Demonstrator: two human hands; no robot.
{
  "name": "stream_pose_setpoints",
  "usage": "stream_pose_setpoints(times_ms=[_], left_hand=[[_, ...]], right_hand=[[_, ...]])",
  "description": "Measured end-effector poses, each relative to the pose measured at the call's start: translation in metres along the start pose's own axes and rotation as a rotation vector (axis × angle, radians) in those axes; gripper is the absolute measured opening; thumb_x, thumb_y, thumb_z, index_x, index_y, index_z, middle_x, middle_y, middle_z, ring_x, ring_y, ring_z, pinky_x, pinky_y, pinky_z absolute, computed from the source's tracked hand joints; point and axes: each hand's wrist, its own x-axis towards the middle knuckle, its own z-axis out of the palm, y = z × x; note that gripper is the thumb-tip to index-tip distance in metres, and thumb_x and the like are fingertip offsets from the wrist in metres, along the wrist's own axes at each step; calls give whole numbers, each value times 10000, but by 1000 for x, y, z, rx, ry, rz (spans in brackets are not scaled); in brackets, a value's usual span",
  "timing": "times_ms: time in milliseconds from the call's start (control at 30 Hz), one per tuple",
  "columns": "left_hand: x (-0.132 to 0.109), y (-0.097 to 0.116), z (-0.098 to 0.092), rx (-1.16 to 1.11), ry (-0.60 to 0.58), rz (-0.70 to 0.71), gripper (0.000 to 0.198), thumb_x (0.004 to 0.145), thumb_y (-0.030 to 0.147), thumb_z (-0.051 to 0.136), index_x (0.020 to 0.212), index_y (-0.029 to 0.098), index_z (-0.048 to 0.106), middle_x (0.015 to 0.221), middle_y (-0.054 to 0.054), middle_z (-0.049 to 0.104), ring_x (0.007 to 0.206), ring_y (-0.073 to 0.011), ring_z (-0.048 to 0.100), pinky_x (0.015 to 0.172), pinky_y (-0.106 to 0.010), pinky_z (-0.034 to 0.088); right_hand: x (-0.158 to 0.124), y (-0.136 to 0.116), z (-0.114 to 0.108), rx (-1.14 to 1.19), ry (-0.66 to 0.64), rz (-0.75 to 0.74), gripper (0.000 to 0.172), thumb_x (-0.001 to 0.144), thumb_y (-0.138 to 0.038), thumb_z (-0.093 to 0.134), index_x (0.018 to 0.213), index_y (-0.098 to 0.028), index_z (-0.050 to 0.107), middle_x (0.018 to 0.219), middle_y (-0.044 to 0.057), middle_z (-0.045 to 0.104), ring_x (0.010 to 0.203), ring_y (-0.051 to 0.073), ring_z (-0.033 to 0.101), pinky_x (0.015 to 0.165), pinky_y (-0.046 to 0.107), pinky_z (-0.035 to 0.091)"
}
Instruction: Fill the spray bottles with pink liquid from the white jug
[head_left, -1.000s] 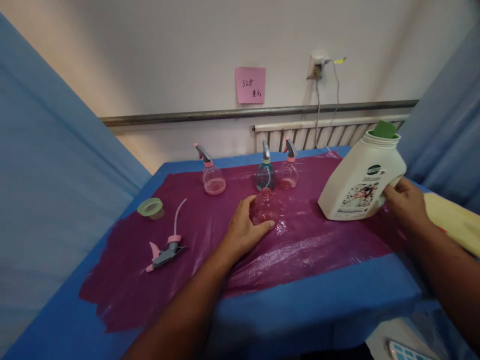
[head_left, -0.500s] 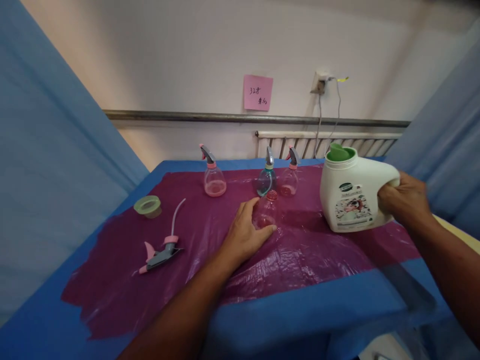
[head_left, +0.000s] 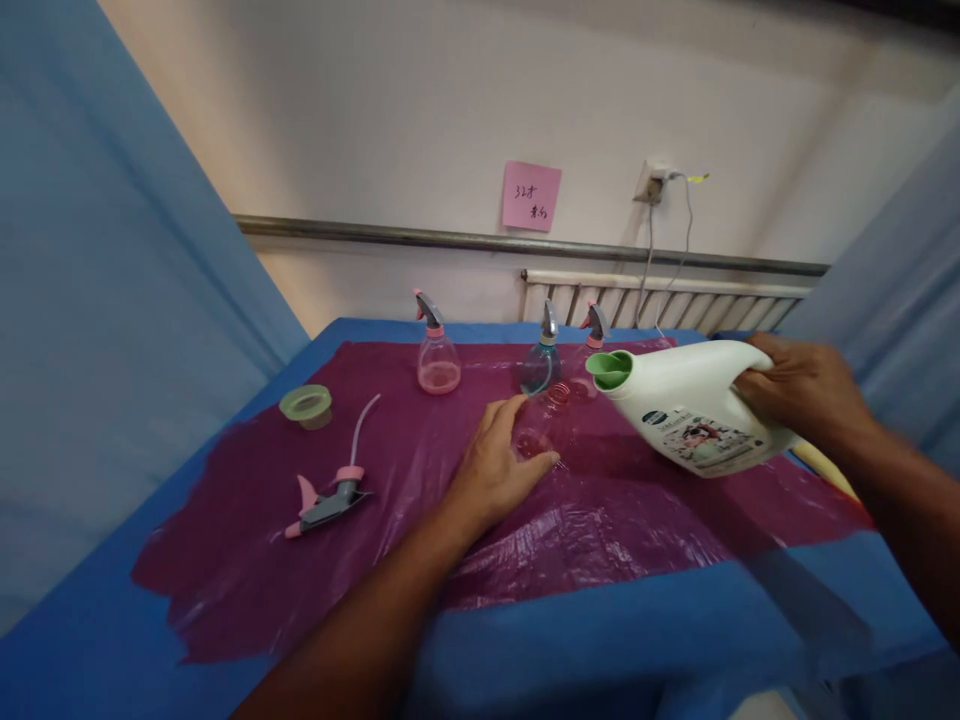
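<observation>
Left hand [head_left: 499, 465], thumb and fingers curled round the open clear bottle [head_left: 536, 430] on the purple sheet [head_left: 525, 550], likely steadying it. Right hand [head_left: 806, 385] grips the white jug [head_left: 697, 390], tilted so its green spout [head_left: 611, 371] faces the bottle; spray head [head_left: 330, 510] lies detached leftward.

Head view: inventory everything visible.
Jug: 1, white, right, tilted
Open bottle: 1, pink, centre
Pink sprayers: 2, pink, back
Teal sprayer: 1, teal, between those
Spray head: 1, grey and pink, left
Tub: 1, pale green, left
Yellow object: 1, yellow, right
Table: 1, blue, below
Sheet: 1, maroon, on table
Note: 1, pink, on wall
Socket: 1, white, wall
Cords: 2, grey, below socket
Pipe: 1, grey, wall
Radiator: 1, white, below pipe
Curtains: 2, blue, both sides
Unclear item: 1, white, bottom right
Left hand: 1, holding open bottle
Right hand: 1, gripping jug
</observation>
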Motion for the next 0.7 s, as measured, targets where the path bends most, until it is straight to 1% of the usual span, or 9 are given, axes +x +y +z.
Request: stream_pose_setpoints(times_ms=[100, 167, 300, 433, 533, 600, 700], left_hand=[[1, 1, -2, 37, 12, 10, 810, 861, 278, 947, 1592, 261, 597, 1588, -111, 643, 1501, -352, 650, 1343, -560, 512], [2, 1, -3, 65, 18, 17, 811, 866, 277, 941, 1600, 255, 597, 1584, -112, 650, 1504, -358, 649, 1343, -566, 513], [3, -1, -4, 102, 14, 30, 847, 877, 287, 923, 1648, 240, 575, 1594, -121, 646, 1520, -364, 637, 1355, -571, 502], [2, -3, -3, 108, -1, 28, 879, 883, 302, 917, 1683, 239, 560, 1593, -124, 642, 1529, -362, 631, 1359, -556, 500], [1, -3, -3, 111, -9, 23, 889, 882, 306, 915, 1692, 230, 555, 1599, -129, 640, 1532, -364, 628, 1358, -560, 501], [1, -1, -4, 114, -16, 23, 890, 879, 295, 916, 1689, 227, 554, 1607, -131, 639, 1536, -367, 625, 1361, -572, 496], [1, 2, -5, 117, -27, 19, 866, 879, 282, 916, 1671, 236, 567, 1607, -126, 645, 1533, -369, 626, 1356, -585, 501]], right_hand=[[3, -4, -6, -46, -66, 23, 366, 754, -599, 530, 795, -286, 715, 729, 70, 739, 659, 258, 607, 644, 352, 376], [5, -5, -9, -88, -91, -6, 376, 764, -592, 522, 829, -291, 738, 770, 72, 765, 686, 265, 632, 650, 350, 371], [10, -8, -14, -222, -102, -65, 399, 829, -572, 494, 920, -303, 776, 899, 81, 836, 735, 275, 663, 654, 352, 365], [16, -11, -19, -292, -156, -45, 446, 872, -584, 491, 1031, -310, 805, 979, 85, 868, 781, 295, 692, 660, 359, 371], [21, -14, -23, -303, -179, -35, 476, 875, -582, 498, 1113, -317, 815, 1043, 79, 880, 849, 306, 725, 678, 360, 387], [22, -16, -26, -311, -198, -34, 486, 865, -578, 502, 1131, -319, 816, 1049, 76, 879, 863, 305, 732, 678, 360, 386], [23, -19, -31, -332, -199, -57, 457, 855, -566, 510, 1084, -310, 812, 1008, 85, 866, 831, 296, 711, 671, 360, 375]])
